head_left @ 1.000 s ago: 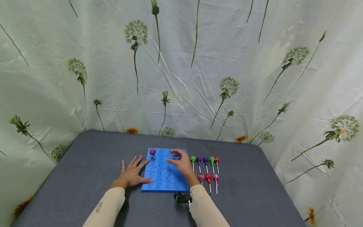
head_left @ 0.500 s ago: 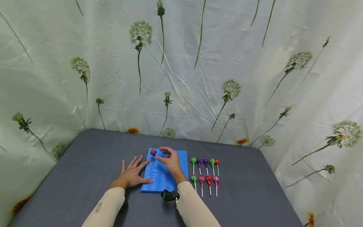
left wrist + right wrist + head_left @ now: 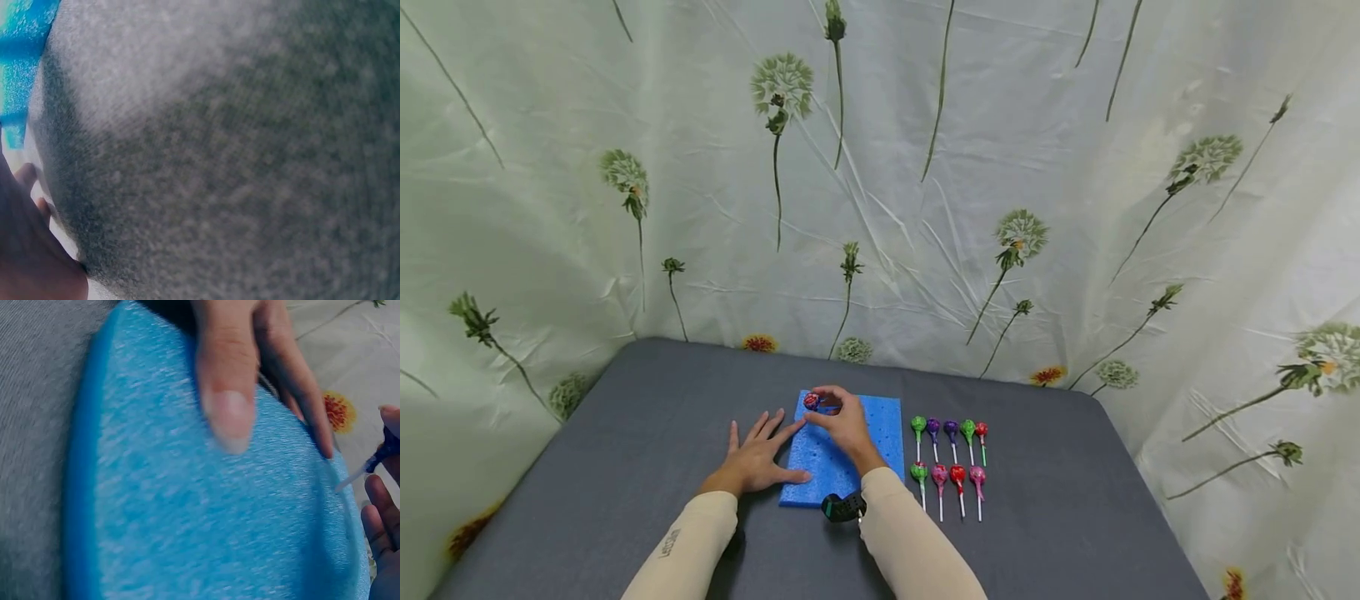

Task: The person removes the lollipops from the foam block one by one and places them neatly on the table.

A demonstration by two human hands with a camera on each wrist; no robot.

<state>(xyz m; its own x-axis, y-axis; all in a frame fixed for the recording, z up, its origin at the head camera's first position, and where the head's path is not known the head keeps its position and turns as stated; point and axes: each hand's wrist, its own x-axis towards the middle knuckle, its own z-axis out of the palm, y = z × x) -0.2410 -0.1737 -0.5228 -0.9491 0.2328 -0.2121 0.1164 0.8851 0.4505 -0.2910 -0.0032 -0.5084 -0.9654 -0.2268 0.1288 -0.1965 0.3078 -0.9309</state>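
A blue foam board [image 3: 880, 433] with small holes lies on the table. At its far left corner a lollipop [image 3: 812, 401] in a red and purple wrapper stands with its stick in the board. My right hand [image 3: 847, 425] reaches over the board and pinches this lollipop with thumb and fingers; in the right wrist view its fingers [image 3: 382, 515] enter at the right edge beside the purple wrapper [image 3: 384, 450]. My left hand [image 3: 756, 462] lies spread at the board's left edge, its thumb and index finger on the foam. The left wrist view shows only part of that hand [image 3: 28, 250].
To the right of the board several lollipops lie in two rows, among them a green one [image 3: 918, 424], a purple one [image 3: 951, 427] and a red one [image 3: 957, 475]. The table [image 3: 1045, 500] is grey. Behind it hangs a flowered curtain [image 3: 910, 250].
My right hand has moved left across the board to the standing lollipop, its fingers closing in on it. My left hand has stayed at the board's edge. The head view has shifted slightly.
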